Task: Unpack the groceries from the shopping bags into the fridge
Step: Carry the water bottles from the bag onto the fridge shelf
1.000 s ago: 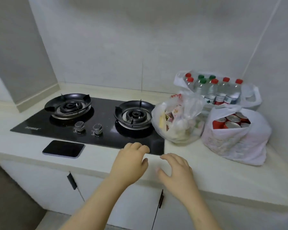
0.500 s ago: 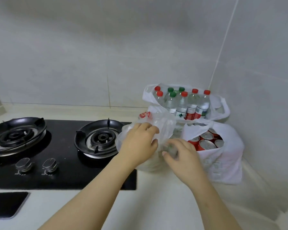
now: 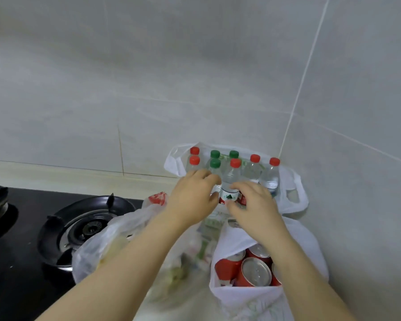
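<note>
Three plastic bags stand in the counter corner. The back white bag [image 3: 294, 195] holds several water bottles with red and green caps. My left hand [image 3: 192, 198] curls its fingers round the lower part of a green-capped bottle [image 3: 215, 163]. My right hand [image 3: 252, 205] curls round the body of a red-capped bottle [image 3: 252, 169]. Another red-capped bottle [image 3: 229, 184] stands between my hands. The front white bag [image 3: 252, 300] holds several red cans [image 3: 256, 272]. A clear bag [image 3: 97, 251] of mixed groceries lies under my left forearm. The fridge is out of view.
A black gas hob [image 3: 14, 269] with a round burner [image 3: 86, 225] lies left of the bags. Grey tiled walls meet in the corner just behind the bottle bag. The pale counter [image 3: 190, 309] shows between the two front bags.
The view moved closer and to the right. Both hands left the clear bag and reached back over it to the water bottles in the rear bag.
</note>
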A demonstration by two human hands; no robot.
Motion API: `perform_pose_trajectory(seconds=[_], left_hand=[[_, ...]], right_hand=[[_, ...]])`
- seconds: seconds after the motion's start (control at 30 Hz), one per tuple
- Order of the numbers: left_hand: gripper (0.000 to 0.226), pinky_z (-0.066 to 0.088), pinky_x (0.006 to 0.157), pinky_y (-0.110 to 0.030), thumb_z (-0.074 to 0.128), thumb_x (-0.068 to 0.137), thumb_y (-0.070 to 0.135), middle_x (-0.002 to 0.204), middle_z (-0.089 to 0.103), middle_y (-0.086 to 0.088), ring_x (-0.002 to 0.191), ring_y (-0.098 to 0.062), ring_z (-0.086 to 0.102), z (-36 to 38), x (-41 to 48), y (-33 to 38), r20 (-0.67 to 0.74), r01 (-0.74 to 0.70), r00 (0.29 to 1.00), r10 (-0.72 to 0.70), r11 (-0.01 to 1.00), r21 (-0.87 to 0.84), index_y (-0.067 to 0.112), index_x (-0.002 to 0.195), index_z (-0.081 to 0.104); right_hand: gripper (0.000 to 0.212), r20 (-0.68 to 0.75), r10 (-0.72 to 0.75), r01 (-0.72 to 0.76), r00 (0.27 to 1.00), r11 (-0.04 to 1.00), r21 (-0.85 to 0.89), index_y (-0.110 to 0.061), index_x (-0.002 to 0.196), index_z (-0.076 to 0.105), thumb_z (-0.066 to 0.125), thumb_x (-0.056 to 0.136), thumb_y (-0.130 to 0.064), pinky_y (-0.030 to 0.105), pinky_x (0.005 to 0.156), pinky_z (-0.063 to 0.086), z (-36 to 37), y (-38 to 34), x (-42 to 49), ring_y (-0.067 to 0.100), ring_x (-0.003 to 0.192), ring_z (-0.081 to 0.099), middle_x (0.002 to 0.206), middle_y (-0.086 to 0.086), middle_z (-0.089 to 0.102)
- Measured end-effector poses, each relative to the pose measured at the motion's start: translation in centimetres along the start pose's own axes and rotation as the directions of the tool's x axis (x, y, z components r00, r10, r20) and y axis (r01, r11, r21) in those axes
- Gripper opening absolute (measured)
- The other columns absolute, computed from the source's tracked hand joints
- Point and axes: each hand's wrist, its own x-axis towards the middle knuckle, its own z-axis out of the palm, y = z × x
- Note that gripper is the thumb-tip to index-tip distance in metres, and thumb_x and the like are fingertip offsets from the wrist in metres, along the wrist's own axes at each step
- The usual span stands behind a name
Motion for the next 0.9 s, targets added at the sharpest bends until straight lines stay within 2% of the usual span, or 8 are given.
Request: perform_pose_trajectory(seconds=[0.1,0.3,0.47,0.57,0.67,0.8,0.9], left_hand=[[0.035,0.038,0.098,-0.032,0.049,0.091,0.023,0.128,0.053,0.0,0.12,-0.021,0.043,1.3,2.5,-0.3,0.038,0.024,0.999,-0.025,0.999,0.027,0.018,0.126,0.054],[0.034,0.042,0.093,-0.033,0.047,0.091,0.022,0.129,0.051,-0.002,0.118,-0.023,0.043,3.7,7.3,-1.5,0.089,0.068,0.993,-0.076,0.994,0.085,0.019,0.125,0.054],[0.035,0.041,0.089,-0.033,0.046,0.09,0.017,0.138,0.039,-0.003,0.122,-0.026,0.039,5.9,11.1,-2.7,0.057,0.181,0.979,-0.195,0.965,0.192,0.019,0.125,0.052],[0.046,0.047,0.089,-0.037,0.049,0.088,0.017,0.144,0.033,-0.005,0.122,-0.028,0.041,7.7,12.8,-3.6,0.116,0.205,0.968,-0.222,0.969,0.137,0.018,0.133,0.043],[0.054,0.05,0.085,-0.039,0.049,0.088,0.018,0.139,0.042,-0.001,0.112,-0.025,0.051,9.4,13.9,-4.4,0.16,0.217,0.96,-0.23,0.972,0.09,0.019,0.14,0.035],[0.038,0.047,0.065,-0.032,0.051,0.089,0.016,0.116,0.058,-0.004,0.09,-0.023,0.058,10.1,14.5,-4.4,0.074,0.304,0.951,-0.302,0.952,-0.03,0.017,0.127,0.047],[0.029,0.051,0.069,-0.035,0.057,0.085,0.013,0.1,0.062,-0.006,0.085,-0.023,0.059,10.7,14.6,-4.3,0.034,0.344,0.938,-0.345,0.914,-0.217,0.012,0.114,0.051]], right_hand=[[0.039,0.034,-0.005,0.006,0.999,0.999,-0.037,-0.027,0.128,0.051,0.053,0.089,-0.034,0.032,0.105,0.03,-0.2,1.7,2.6,0.018,0.127,0.036,0.135,-0.007,0.047],[0.039,0.145,0.049,-0.055,0.988,0.998,0.033,-0.027,0.128,0.051,0.054,0.089,-0.032,0.038,0.106,0.034,0.8,5.0,6.4,0.02,0.127,0.039,0.136,-0.004,0.047],[0.04,0.163,0.059,-0.061,0.985,0.998,0.004,-0.026,0.129,0.049,0.053,0.09,-0.035,0.04,0.103,0.036,1.8,6.7,10.8,0.021,0.124,0.041,0.136,-0.002,0.045],[0.043,0.133,0.06,-0.062,0.989,0.998,0.012,-0.024,0.133,0.045,0.052,0.091,-0.031,0.041,0.105,0.035,2.6,7.3,13.6,0.021,0.127,0.038,0.14,-0.001,0.042],[0.046,0.129,0.061,-0.068,0.99,0.997,0.049,-0.02,0.139,0.04,0.045,0.093,-0.019,0.042,0.109,0.031,3.7,7.6,16.0,0.022,0.133,0.033,0.145,0.0,0.037],[0.048,0.163,0.042,-0.044,0.986,0.999,0.01,-0.016,0.142,0.037,0.038,0.094,-0.01,0.039,0.111,0.029,5.2,8.2,17.7,0.023,0.135,0.033,0.149,0.002,0.036],[0.039,0.126,0.058,-0.068,0.99,0.995,0.079,-0.014,0.134,0.044,0.04,0.096,-0.014,0.037,0.099,0.04,5.6,8.4,18.1,0.025,0.12,0.047,0.134,0.004,0.05]])
